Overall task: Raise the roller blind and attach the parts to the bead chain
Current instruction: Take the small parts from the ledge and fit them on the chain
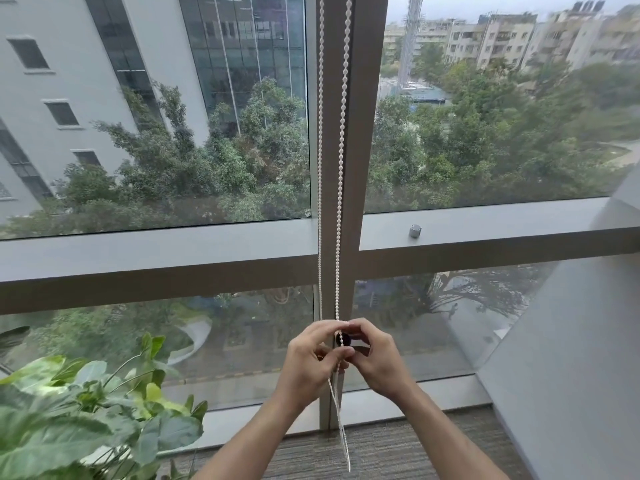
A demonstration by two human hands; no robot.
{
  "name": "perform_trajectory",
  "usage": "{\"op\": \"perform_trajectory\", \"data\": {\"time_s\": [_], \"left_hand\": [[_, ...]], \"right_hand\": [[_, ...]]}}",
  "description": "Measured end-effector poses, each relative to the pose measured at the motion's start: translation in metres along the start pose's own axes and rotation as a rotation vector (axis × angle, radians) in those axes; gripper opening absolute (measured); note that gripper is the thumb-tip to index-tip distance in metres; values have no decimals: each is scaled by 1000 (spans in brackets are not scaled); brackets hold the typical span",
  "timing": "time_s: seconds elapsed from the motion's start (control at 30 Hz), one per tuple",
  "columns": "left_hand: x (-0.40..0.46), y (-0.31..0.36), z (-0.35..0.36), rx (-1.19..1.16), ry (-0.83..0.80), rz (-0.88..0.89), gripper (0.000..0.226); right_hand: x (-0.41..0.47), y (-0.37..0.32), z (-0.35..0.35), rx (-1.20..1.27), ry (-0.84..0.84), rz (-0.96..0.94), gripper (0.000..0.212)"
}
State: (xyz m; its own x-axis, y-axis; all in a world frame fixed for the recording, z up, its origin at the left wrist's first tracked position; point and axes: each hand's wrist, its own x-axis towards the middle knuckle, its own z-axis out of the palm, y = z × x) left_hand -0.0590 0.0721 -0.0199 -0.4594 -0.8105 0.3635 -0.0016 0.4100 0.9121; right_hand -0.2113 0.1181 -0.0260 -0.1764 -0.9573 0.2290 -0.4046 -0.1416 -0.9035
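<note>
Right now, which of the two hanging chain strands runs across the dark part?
The right strand; it crosses the dark part between both hands. The left strand hangs beside it.

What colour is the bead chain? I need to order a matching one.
White bead chain, clearest in the head view.

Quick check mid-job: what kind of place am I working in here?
Probably an upper-floor office: tall framed window overlooking treetops and buildings, grey carpet and a potted plant beside it. Both hands work the bead chain.

Open air lies right of the bead chain (pixel 341 161). A leafy plant (pixel 86 403) crowds the lower left; the window post (pixel 363 150) backs the chain closely.
</note>
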Motion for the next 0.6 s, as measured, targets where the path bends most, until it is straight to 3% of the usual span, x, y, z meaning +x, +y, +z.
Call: {"op": "perform_trajectory", "data": {"time_s": [0.27,0.6], "left_hand": [[1,1,-12,142,-16,5,42],[-1,9,-18,205,-24,29,40]], "right_hand": [[-2,-5,1,35,-3,-2,30],[-6,-10,6,108,36,15,37]]}}
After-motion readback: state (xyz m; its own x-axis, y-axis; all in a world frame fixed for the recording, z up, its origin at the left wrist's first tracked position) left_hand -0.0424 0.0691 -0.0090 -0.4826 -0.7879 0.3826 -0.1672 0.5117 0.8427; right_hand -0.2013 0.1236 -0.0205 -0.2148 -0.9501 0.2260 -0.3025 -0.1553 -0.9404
